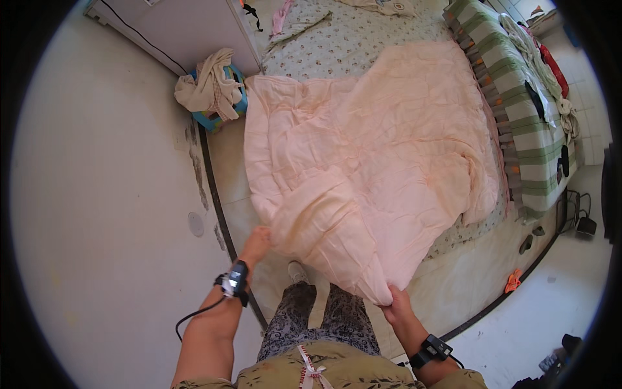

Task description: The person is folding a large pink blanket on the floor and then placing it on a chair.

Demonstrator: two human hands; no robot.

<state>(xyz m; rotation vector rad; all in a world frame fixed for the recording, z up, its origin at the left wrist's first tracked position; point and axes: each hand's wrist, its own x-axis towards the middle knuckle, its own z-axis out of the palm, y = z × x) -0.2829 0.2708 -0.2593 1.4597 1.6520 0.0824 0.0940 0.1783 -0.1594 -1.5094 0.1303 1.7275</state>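
Observation:
A pale pink quilt point(369, 160) lies rumpled before me, with folds across its middle and its near part lifted toward my body. My right hand point(397, 304) grips its near corner, the thumb on top. At the quilt's near left edge, my left hand point(257, 243) is closed on the fabric; the fingertips are hard to make out. Under the quilt, a floral-print sheet point(350, 51) covers a low mattress on the floor.
To the left runs a white wall point(112, 170). A blue bin point(238, 90) heaped with cloth stands beside a pale cabinet point(209, 24). Along the right is a bed with a green-and-white striped cover point(534, 121). Orange slippers point(513, 281) and dark shoes point(526, 244) lie on the tiled floor.

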